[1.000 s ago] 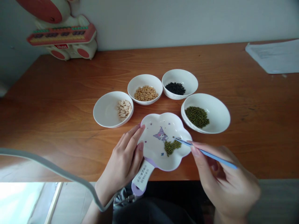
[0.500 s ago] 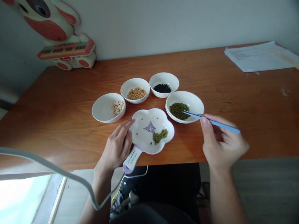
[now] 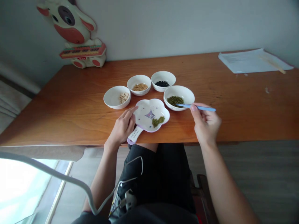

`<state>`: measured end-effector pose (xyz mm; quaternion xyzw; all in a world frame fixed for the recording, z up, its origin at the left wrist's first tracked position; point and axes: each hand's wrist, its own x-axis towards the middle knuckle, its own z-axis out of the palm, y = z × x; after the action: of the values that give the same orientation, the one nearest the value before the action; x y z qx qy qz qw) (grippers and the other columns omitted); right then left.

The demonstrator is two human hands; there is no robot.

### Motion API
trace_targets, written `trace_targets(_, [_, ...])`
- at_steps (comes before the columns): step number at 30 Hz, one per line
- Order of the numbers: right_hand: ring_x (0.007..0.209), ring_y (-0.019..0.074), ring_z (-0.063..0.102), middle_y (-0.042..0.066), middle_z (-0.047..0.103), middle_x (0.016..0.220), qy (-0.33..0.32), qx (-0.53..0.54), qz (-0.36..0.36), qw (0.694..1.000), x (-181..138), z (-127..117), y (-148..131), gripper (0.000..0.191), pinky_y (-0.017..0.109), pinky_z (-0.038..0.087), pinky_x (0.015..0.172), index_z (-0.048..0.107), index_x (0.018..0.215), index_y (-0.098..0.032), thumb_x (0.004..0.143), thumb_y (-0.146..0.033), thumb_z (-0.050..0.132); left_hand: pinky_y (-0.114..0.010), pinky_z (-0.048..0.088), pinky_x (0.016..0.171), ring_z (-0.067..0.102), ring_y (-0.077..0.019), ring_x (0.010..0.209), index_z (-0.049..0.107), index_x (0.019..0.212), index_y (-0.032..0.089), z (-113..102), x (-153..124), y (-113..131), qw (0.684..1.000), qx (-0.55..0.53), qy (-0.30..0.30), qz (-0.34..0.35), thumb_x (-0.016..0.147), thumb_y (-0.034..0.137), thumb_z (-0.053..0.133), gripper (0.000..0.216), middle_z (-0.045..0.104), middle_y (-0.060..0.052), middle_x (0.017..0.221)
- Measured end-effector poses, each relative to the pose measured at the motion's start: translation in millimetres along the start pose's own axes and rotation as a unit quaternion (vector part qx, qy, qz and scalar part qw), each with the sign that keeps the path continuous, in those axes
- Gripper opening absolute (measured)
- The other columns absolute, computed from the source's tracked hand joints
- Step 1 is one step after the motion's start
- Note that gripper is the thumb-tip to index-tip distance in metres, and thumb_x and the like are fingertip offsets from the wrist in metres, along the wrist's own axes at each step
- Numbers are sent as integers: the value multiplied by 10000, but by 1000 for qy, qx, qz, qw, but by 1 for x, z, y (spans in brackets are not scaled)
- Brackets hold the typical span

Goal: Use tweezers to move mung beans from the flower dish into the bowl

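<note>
My right hand [image 3: 206,123] pinches a pair of blue tweezers [image 3: 203,108], whose tips reach into the green mung beans [image 3: 175,100] in a white bowl [image 3: 188,93]. Under that bowl, the rim of a second one seems to show. My left hand [image 3: 123,126] grips the left rim of a white flower-shaped dish [image 3: 146,107] with a purple edge, a cartoon print and a short labelled handle [image 3: 135,134]. A small heap of mung beans [image 3: 158,121] lies at the right side of the dish. Whether the tweezers hold a bean is too small to tell.
Behind the dish stand white bowls with pale flat seeds [image 3: 124,97], yellow soybeans [image 3: 140,87] and black beans [image 3: 162,83]. A toy cow with a keyboard [image 3: 83,51] is at the back left, papers [image 3: 252,60] at the back right. A grey cable [image 3: 58,175] crosses the lower left.
The camera view has tilted and drawn back, so the table things look smaller. The tweezers lie flatter, their tips still at the beans in the bowl. My left hand stays on the dish.
</note>
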<state>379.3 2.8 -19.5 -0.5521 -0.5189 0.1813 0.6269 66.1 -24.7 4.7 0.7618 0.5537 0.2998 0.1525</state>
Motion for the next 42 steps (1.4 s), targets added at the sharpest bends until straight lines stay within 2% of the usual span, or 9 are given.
trace_targets(6, [704, 147, 650, 65, 787, 925, -4, -6, -6, 1000, -1, 1, -2, 426, 276, 528, 600, 811, 1007, -211, 915, -627, 792, -468, 573, 1213, 684, -274, 1426, 599, 1521, 141, 0, -1, -1, 1000, -6, 5, 11, 1148, 308, 383, 462, 704, -175, 1515])
trace_targets(9, [694, 150, 666, 57, 781, 896, -12, -14, 1, 1000, -1, 0, 1, 421, 286, 554, 623, 809, 1030, -214, 922, -620, 786, -487, 558, 1234, 665, -280, 1454, 586, 1540, 142, 0, -2, -2, 1000, -15, 1, 14, 1156, 312, 388, 464, 688, -178, 1537])
trace_targets(13, [655, 154, 644, 42, 755, 838, -18, -7, 25, 999, 0, -1, 3, 435, 289, 534, 577, 808, 1033, -229, 901, -644, 805, -494, 534, 1261, 640, -280, 1484, 572, 1554, 118, 1, -4, -3, 1000, -24, 0, 16, 1163, 318, 382, 478, 664, -193, 1566])
trace_targets(18, [652, 153, 622, 52, 764, 882, -14, 2, 36, 999, 0, -1, 1, 435, 287, 502, 541, 811, 1020, -245, 870, -652, 834, -504, 538, 1254, 641, -288, 1483, 566, 1559, 110, 1, -5, -2, 999, -28, -1, 21, 1162, 313, 388, 480, 662, -203, 1567])
trace_targets(22, [611, 131, 579, 31, 726, 792, -16, 8, 40, 999, 0, -1, 1, 452, 265, 469, 523, 813, 1016, -232, 863, -657, 837, -497, 544, 1247, 647, -298, 1473, 572, 1548, 70, 1, -5, -1, 999, -30, 2, 24, 1163, 310, 384, 491, 664, -226, 1552])
trace_targets(28, [619, 123, 581, 19, 695, 781, -15, 13, 39, 999, 0, -1, 2, 460, 235, 450, 507, 811, 1026, -223, 873, -656, 830, -499, 564, 1228, 666, -300, 1451, 582, 1547, 121, 4, -7, -4, 999, -28, 11, 28, 1162, 315, 396, 470, 679, -197, 1542])
trace_targets(42, [608, 118, 574, 14, 703, 781, -18, 23, 52, 998, 0, 0, 0, 440, 218, 423, 471, 807, 1016, -233, 868, -645, 843, -524, 565, 1230, 658, -321, 1464, 591, 1543, 83, 4, -7, -3, 999, -27, 13, 29, 1162, 306, 405, 479, 676, -227, 1540])
